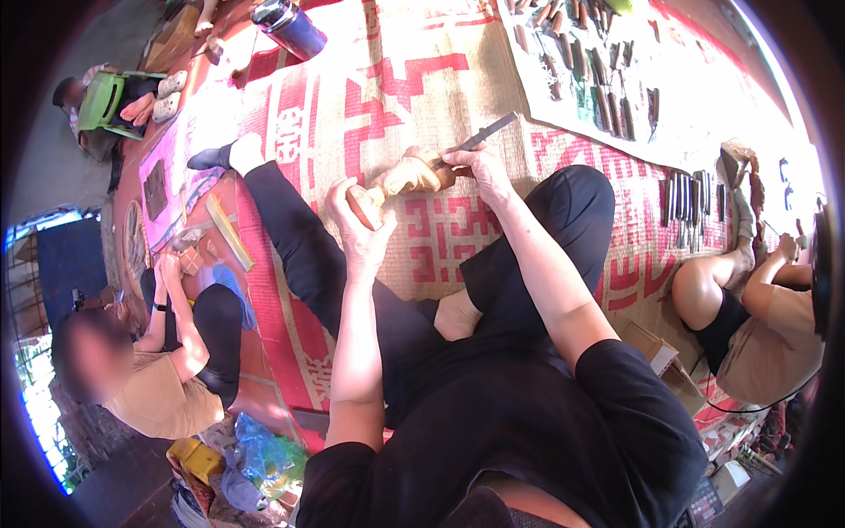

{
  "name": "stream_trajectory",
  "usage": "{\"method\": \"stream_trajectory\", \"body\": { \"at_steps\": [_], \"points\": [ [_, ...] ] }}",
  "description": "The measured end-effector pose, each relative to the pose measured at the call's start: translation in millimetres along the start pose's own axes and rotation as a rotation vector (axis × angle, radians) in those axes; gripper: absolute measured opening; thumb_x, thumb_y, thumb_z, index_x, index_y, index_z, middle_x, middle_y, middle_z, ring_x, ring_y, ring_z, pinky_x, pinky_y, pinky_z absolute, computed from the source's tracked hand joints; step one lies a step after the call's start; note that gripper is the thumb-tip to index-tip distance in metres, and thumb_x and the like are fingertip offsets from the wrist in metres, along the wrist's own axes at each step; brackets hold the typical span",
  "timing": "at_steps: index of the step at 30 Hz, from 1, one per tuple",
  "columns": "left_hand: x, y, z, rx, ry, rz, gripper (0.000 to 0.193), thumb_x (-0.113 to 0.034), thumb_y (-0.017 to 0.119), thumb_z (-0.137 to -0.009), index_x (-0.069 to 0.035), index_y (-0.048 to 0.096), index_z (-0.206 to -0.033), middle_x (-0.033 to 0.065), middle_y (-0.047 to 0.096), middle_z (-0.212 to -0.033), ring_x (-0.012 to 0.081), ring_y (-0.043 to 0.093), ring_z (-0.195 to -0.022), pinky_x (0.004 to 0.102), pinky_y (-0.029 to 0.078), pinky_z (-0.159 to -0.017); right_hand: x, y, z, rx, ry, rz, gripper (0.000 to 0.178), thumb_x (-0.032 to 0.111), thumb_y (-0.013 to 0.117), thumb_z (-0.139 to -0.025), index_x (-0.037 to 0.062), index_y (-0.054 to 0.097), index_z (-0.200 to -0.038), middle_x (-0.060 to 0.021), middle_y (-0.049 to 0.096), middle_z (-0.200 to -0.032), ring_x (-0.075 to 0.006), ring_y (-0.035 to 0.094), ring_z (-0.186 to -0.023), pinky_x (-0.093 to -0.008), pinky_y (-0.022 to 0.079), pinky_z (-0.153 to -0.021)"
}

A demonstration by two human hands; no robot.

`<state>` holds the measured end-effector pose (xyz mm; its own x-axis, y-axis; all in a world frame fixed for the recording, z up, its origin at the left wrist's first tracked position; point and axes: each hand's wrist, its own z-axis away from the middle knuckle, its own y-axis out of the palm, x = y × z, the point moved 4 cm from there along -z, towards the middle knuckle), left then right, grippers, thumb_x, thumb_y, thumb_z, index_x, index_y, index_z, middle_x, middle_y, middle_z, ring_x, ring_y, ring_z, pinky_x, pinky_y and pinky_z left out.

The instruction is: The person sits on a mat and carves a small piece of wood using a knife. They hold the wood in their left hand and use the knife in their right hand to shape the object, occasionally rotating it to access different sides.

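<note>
Over the mat in front of me is a pale carved wooden figure point(409, 175) with a rounded brown end. My left hand point(363, 231) is closed round that rounded end. Closed on a dark, flat, bar-like tool that looks like a file point(490, 131), my right hand point(480, 167) is at the figure's other end. The file points up and away to the right. Whether its near part touches the wood is hard to tell, because my right fingers cover it.
A red-patterned woven mat point(440, 251) lies under my legs. Many handled carving tools point(607, 88) lie on a white sheet at far right, with another row point(691, 198) nearer. A dark blue flask point(290, 29) stands far left. People sit on both sides, the left one holding a wooden block point(190, 260).
</note>
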<state>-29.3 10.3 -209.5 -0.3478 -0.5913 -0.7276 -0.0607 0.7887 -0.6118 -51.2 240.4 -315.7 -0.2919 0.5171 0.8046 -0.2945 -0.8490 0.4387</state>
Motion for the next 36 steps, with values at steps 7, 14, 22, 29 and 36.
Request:
{"method": "stream_trajectory", "body": {
  "at_steps": [7, 14, 22, 29, 36],
  "points": [
    [9, 1, 2, -0.002, -0.062, 0.034, 0.079, -0.001, 0.073, -0.064, -0.005, 0.033, -0.133, 0.0166, 0.039, -0.127, 0.0316, 0.040, -0.121, 0.0435, 0.032, -0.106, 6, 10, 6, 0.031, -0.061, 0.188, 0.015, 0.006, 0.073, -0.075, -0.0013, 0.068, -0.088, -0.0097, 0.070, -0.085, -0.0187, 0.066, -0.083, -0.0330, 0.052, -0.079],
    [13, 0, 2, -0.035, -0.116, 0.056, 0.081, 0.003, 0.076, -0.060, -0.007, 0.037, -0.130, 0.0159, 0.038, -0.126, 0.0332, 0.038, -0.123, 0.0457, 0.032, -0.106, 8, 8, 7, 0.040, -0.036, 0.058, 0.021, 0.007, 0.074, -0.074, -0.0015, 0.069, -0.093, -0.0106, 0.070, -0.086, -0.0175, 0.066, -0.083, -0.0300, 0.050, -0.080],
    [4, 2, -1, -0.008, -0.070, 0.021, 0.080, 0.000, 0.074, -0.063, -0.006, 0.034, -0.132, 0.0170, 0.038, -0.128, 0.0319, 0.039, -0.122, 0.0438, 0.032, -0.107, 6, -1, 1, -0.014, 0.006, 0.079, 0.021, 0.010, 0.074, -0.075, -0.0005, 0.070, -0.093, -0.0084, 0.070, -0.087, -0.0156, 0.065, -0.084, -0.0313, 0.049, -0.084],
    [16, -1, 2, -0.017, -0.145, 0.063, 0.079, -0.002, 0.074, -0.065, -0.005, 0.033, -0.133, 0.0163, 0.038, -0.127, 0.0311, 0.039, -0.122, 0.0430, 0.032, -0.106, 7, 15, 5, 0.063, -0.104, 0.147, 0.015, 0.011, 0.074, -0.075, 0.0009, 0.070, -0.086, -0.0061, 0.070, -0.082, -0.0147, 0.064, -0.078, -0.0302, 0.049, -0.074],
    [6, 2, -1, -0.042, -0.102, 0.043, 0.081, 0.002, 0.076, -0.059, -0.007, 0.038, -0.130, 0.0157, 0.039, -0.126, 0.0327, 0.039, -0.121, 0.0449, 0.032, -0.106, 4, 0, 2, -0.012, -0.043, 0.083, 0.016, 0.011, 0.074, -0.074, 0.0025, 0.071, -0.088, -0.0053, 0.069, -0.081, -0.0140, 0.062, -0.076, -0.0287, 0.046, -0.072]
  ]
}}
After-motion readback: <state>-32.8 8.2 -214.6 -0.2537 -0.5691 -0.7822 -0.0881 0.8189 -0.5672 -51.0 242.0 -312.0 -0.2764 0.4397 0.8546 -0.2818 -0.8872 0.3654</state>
